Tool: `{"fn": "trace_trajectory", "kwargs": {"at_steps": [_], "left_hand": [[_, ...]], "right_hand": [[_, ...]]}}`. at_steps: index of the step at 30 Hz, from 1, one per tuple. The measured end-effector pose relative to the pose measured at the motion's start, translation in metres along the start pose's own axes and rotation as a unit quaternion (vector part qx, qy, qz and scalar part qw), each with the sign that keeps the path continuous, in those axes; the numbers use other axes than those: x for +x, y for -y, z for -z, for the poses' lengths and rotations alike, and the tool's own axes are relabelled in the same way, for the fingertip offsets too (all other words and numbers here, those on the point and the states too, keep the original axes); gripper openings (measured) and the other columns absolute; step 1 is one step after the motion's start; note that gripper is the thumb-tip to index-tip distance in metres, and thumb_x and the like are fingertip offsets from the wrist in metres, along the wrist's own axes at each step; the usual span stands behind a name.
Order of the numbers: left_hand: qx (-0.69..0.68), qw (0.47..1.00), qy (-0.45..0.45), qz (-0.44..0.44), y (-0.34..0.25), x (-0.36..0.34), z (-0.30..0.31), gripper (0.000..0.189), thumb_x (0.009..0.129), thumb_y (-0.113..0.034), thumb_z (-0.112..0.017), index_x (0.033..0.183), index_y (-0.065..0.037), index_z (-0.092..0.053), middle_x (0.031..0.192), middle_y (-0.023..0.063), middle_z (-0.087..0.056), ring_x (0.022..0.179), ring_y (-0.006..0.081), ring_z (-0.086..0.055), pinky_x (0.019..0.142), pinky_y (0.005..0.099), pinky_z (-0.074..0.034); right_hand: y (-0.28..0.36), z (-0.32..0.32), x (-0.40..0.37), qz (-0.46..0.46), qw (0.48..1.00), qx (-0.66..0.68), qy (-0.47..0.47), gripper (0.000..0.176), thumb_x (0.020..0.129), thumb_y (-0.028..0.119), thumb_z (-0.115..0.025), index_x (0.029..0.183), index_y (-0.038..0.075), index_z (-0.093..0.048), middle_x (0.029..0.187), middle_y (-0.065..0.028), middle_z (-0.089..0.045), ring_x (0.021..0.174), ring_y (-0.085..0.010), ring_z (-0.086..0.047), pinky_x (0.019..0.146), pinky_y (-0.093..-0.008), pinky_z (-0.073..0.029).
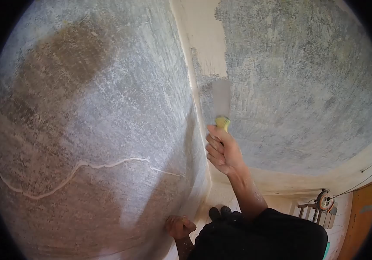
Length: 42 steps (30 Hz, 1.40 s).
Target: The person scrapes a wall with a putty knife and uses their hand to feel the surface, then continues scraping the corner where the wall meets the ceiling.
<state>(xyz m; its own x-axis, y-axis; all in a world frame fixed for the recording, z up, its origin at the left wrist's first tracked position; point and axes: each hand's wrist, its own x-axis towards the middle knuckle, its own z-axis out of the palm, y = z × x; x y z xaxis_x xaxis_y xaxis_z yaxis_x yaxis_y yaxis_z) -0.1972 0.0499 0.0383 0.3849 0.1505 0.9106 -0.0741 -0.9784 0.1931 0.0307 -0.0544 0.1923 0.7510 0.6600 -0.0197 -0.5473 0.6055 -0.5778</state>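
My right hand (225,151) is wrapped round the yellow handle of a putty knife (221,99), its wide metal blade pointing up against the right wall (281,95). The blade's top edge lies right at the lower end of a smooth cream strip (203,39), which runs down beside the wall corner. Around it the wall has a mottled blue-grey, rough surface. Lower down, my left hand (180,227) is closed with curled fingers, close by the left wall (108,117); nothing shows sticking out of it.
A pale, wavy filled line (75,171) crosses the left wall. At the lower right a cable reel (324,200) sits on a small stand, with cords running up from it. Dark shoes (220,212) show on the floor, and an orange-brown panel (360,216) stands at the right.
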Motion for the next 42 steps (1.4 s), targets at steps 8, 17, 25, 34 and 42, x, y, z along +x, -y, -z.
{"fn": "trace_trajectory", "kwargs": {"at_steps": [8,17,25,34,42], "left_hand": [[-0.087,0.995,0.042,-0.009,0.005,0.003,0.001,0.029,0.088,-0.015,-0.051,0.060,-0.006,-0.051,0.051,0.0072,-0.055,0.042,0.0227,-0.055,0.044,0.0331,-0.047],[-0.062,0.992,0.016,0.106,-0.008,0.002,0.004,0.034,0.089,-0.015,-0.048,0.057,-0.005,-0.051,0.050,0.0085,-0.054,0.042,0.0234,-0.054,0.044,0.0335,-0.046],[-0.036,0.990,0.005,0.133,-0.015,0.003,0.004,0.035,0.091,-0.017,-0.048,0.059,-0.005,-0.054,0.050,0.0082,-0.054,0.041,0.0232,-0.053,0.044,0.0329,-0.044],[0.009,0.988,-0.009,0.157,-0.012,-0.012,-0.001,0.035,0.091,-0.016,-0.048,0.057,-0.007,-0.051,0.050,0.0074,-0.054,0.042,0.0238,-0.053,0.048,0.0335,-0.045],[0.028,0.982,0.003,0.185,-0.013,-0.016,0.005,0.034,0.090,-0.015,-0.048,0.057,-0.006,-0.051,0.051,0.0076,-0.052,0.043,0.0239,-0.051,0.048,0.0348,-0.044]], "right_hand": [[-0.001,0.010,-0.009,-0.002,0.999,0.030,0.021,0.033,0.094,0.025,-0.060,0.070,0.017,-0.038,0.049,0.0085,-0.031,0.034,-0.0040,-0.024,0.031,-0.0217,-0.019],[0.014,0.014,-0.012,-0.013,1.000,-0.007,-0.002,0.034,0.095,0.022,-0.058,0.068,0.017,-0.038,0.048,0.0078,-0.029,0.033,-0.0039,-0.023,0.030,-0.0208,-0.018],[0.015,0.019,-0.013,-0.027,0.999,-0.006,0.023,0.027,0.094,0.020,-0.059,0.074,0.016,-0.041,0.050,0.0076,-0.033,0.035,-0.0039,-0.027,0.034,-0.0214,-0.021],[0.002,0.012,-0.012,-0.033,0.999,0.015,-0.004,0.024,0.094,0.022,-0.060,0.077,0.015,-0.044,0.049,0.0076,-0.033,0.035,-0.0043,-0.026,0.033,-0.0215,-0.021],[0.006,0.009,-0.006,-0.017,0.999,-0.045,-0.016,0.026,0.095,0.023,-0.057,0.072,0.017,-0.045,0.048,0.0067,-0.031,0.032,-0.0061,-0.024,0.031,-0.0224,-0.020]]}}
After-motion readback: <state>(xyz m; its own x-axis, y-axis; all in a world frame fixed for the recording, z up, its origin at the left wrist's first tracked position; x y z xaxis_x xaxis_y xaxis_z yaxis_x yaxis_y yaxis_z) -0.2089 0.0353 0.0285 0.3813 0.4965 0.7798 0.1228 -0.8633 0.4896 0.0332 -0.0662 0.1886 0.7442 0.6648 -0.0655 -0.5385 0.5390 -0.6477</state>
